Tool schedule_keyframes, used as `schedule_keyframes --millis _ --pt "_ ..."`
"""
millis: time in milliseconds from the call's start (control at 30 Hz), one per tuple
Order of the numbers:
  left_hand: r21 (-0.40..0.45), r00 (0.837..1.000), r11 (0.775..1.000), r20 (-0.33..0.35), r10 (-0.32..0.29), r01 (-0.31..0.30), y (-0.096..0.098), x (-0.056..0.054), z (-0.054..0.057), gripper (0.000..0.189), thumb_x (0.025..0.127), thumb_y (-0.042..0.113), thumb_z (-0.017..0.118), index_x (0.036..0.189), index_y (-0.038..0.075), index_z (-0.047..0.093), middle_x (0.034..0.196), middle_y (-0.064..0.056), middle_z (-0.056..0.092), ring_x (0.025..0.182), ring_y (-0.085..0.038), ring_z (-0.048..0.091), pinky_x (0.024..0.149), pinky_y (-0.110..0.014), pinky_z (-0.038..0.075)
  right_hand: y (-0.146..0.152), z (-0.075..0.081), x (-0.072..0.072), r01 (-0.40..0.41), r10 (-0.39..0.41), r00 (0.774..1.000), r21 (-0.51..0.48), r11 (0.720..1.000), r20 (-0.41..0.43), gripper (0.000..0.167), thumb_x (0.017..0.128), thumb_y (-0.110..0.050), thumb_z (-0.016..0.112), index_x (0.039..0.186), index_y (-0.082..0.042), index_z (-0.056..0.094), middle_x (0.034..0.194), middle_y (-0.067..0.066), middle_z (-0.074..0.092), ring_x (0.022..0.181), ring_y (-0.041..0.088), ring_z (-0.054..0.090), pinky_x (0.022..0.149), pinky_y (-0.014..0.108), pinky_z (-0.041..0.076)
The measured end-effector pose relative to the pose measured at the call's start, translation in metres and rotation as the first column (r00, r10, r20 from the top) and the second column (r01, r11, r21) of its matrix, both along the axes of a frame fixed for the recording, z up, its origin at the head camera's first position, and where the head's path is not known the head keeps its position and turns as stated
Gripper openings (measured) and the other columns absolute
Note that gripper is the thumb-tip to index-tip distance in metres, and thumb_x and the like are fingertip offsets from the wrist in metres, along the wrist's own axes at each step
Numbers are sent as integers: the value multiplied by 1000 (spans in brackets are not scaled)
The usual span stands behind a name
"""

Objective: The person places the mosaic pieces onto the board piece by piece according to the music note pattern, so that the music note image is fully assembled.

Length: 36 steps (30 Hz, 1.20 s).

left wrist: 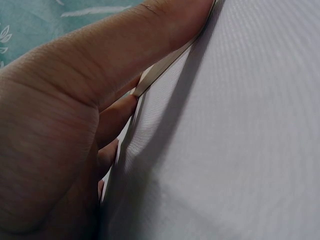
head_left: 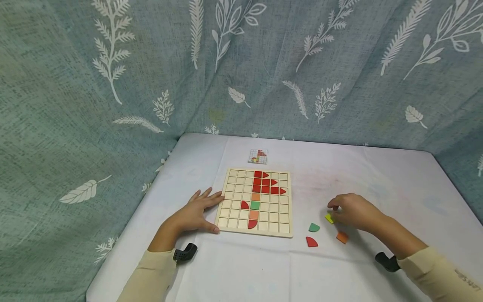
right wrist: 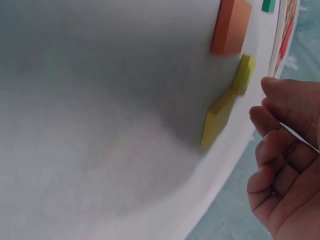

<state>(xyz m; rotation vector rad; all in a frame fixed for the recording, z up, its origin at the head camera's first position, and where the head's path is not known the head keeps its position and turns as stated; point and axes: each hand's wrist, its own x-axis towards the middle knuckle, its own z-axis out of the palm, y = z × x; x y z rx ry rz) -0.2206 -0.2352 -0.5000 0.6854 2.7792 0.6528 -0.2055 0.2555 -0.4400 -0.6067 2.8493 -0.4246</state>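
Observation:
A wooden grid board (head_left: 231,198) lies on the table, with red squares (head_left: 257,181), red pointed pieces (head_left: 282,191), orange squares, a green square (head_left: 255,205) and red quarter-rounds in its cells. My left hand (head_left: 194,213) rests along the board's left edge, fingers spread and thumb at the near corner. To the right of the board, my right hand (head_left: 356,212) hovers just over the yellow pieces (head_left: 329,218). The right wrist view shows two yellow blocks (right wrist: 218,119) touching end to end, apart from the loosely bent fingers (right wrist: 270,145), which hold nothing.
A small pattern card (head_left: 258,156) lies behind the board. An orange square (head_left: 342,237), a green quarter-round (head_left: 314,227) and a red quarter-round (head_left: 311,242) lie loose on the white tablecloth (head_left: 249,268). Patterned curtain (head_left: 260,100) stands behind and at the left.

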Motion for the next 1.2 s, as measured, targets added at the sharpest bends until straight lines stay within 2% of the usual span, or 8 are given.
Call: schedule_keyframes --millis 133,333,700,867,1067,1200 --pt "-6 1000 1000 -3 0 0 0 0 -1 117 51 79 75 150 27 39 157 13 24 148 -20 3 117 -46 -6 -3 -2 4 0 0 1000 9 1000 -4 22 82 -16 76 103 -9 74 97 -3 68 93 22 62 81 44 54" --pt "5 1000 1000 -15 -9 9 -1 1 -1 117 51 77 76 150 25 40 157 10 27 148 -24 5 117 -49 -5 -4 -7 5 20 -20 1000 51 998 2 35 74 -29 84 101 -12 74 97 -4 67 91 20 60 83 44 53" --pt "18 1000 1000 -3 -12 12 -4 2 0 117 52 77 76 151 25 39 157 10 25 148 -22 4 116 -48 -6 -14 -13 1 -70 71 996 38 997 -52 25 77 -17 80 101 -11 74 91 -9 62 84 14 58 80 39 53" --pt "14 1000 1000 2 -9 9 -3 2 -1 117 52 77 76 151 26 39 157 11 25 148 -21 4 117 -48 -6 -27 -14 -4 -94 98 992 44 995 -74 26 77 -18 80 101 -11 74 90 -9 62 81 11 56 78 36 53" --pt "1 1000 1000 0 -6 6 -2 1 0 118 52 78 75 151 26 38 157 12 24 148 -20 3 117 -47 -6 -55 -9 -11 -106 107 993 21 994 -55 29 76 -21 79 103 -11 75 90 -10 62 78 9 54 74 30 51" --pt "-4 1000 1000 -4 -8 8 -1 0 1 118 52 78 75 151 26 38 157 11 25 148 -21 4 117 -47 -5 -75 -7 -13 -150 150 987 16 989 -63 30 77 -21 80 104 -12 75 91 -10 63 78 8 55 73 29 52"
